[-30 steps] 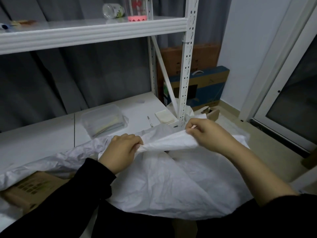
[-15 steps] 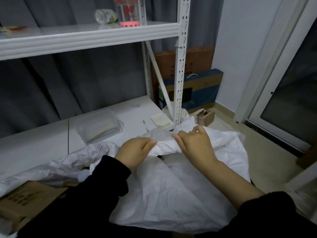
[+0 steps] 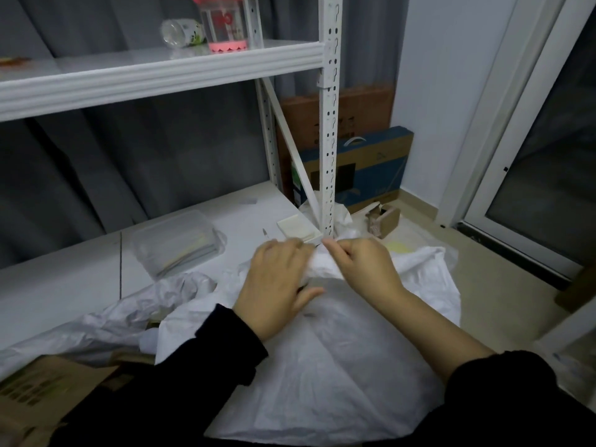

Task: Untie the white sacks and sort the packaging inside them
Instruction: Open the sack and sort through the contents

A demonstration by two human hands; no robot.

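A large white woven sack [image 3: 325, 375] lies in front of me over the edge of the white shelf [image 3: 80, 285]. Its mouth is bunched into a gathered neck between my hands. My left hand [image 3: 277, 285] wraps around that bunched neck from the left. My right hand [image 3: 364, 269] pinches the neck fabric from the right with curled fingers. A second, crumpled white sack [image 3: 135, 317] lies to the left on the shelf. What the sack holds is hidden.
A clear plastic box [image 3: 177, 243] and a small white pad [image 3: 298, 229] sit on the shelf. A cardboard box [image 3: 42, 391] lies at lower left. The shelf post [image 3: 329, 124] stands just behind my hands. Flat cartons [image 3: 364, 169] lean on the wall; a small cardboard piece [image 3: 383, 221] lies on the floor.
My hands have come together, gathering the sack's spread-out mouth into a tight bunch. The view has shifted closer and lower toward the shelf.
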